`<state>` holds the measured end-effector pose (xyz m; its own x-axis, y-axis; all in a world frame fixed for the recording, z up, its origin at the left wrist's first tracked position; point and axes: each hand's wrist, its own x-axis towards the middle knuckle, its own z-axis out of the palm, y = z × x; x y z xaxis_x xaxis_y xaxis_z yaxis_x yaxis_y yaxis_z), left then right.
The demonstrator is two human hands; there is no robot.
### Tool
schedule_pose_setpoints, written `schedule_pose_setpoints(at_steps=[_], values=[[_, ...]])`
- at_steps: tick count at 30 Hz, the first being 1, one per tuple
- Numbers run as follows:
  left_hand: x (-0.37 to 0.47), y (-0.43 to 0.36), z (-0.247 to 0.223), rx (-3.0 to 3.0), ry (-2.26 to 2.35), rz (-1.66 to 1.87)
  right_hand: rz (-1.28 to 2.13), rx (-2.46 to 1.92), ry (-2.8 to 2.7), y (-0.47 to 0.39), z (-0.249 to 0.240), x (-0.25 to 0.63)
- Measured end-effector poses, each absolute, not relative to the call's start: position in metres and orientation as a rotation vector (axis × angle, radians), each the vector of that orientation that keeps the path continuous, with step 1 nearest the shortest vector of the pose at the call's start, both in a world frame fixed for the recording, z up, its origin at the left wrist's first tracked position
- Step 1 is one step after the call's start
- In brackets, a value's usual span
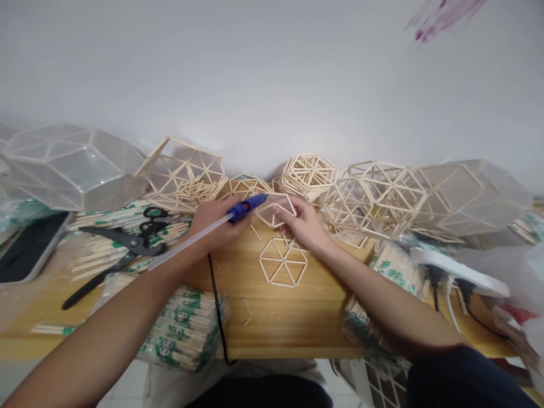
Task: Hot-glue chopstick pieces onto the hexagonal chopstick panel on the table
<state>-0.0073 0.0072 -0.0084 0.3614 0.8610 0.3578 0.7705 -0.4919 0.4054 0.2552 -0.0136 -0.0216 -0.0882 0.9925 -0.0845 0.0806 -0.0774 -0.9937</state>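
My left hand [223,224] is closed around a blue hot glue gun [249,207], with a long glue stick [191,241] poking out of its back over my forearm. The gun's nozzle end reaches the left side of a small wooden-stick frame [278,225]. My right hand [304,224] pinches that frame at its right edge, thumb on top. Part of the frame is hidden by the glue gun. Just below, a flat hexagon of sticks with spokes [283,262] lies on the table [272,323].
Black pruning shears [134,243], scissors [155,218] and a phone [32,249] lie left. Stick lattices [374,195] and covered shapes [72,167] line the wall. Packs of chopsticks [182,326] sit near the front edge. A power strip [461,272] is right; a black cord [219,311] hangs over the edge.
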Motion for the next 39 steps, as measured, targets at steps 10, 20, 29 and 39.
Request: schedule_pose_setpoints(at_steps=[10, 20, 29, 39], values=[[-0.008, 0.004, -0.012, 2.408, 1.237, 0.811, 1.216, -1.276, -1.517, -0.015, -0.025, 0.254], [-0.008, 0.004, -0.006, 2.369, 1.306, 0.872, 1.168, -1.295, -1.506, -0.013, -0.031, 0.257], [-0.011, 0.009, -0.003, 2.262, 1.46, 0.891, 1.123, -1.328, -1.709, -0.013, -0.027, 0.261], [-0.01, 0.012, 0.001, 2.306, 1.285, 0.863, 0.824, -1.393, -2.041, -0.014, -0.029, 0.264]])
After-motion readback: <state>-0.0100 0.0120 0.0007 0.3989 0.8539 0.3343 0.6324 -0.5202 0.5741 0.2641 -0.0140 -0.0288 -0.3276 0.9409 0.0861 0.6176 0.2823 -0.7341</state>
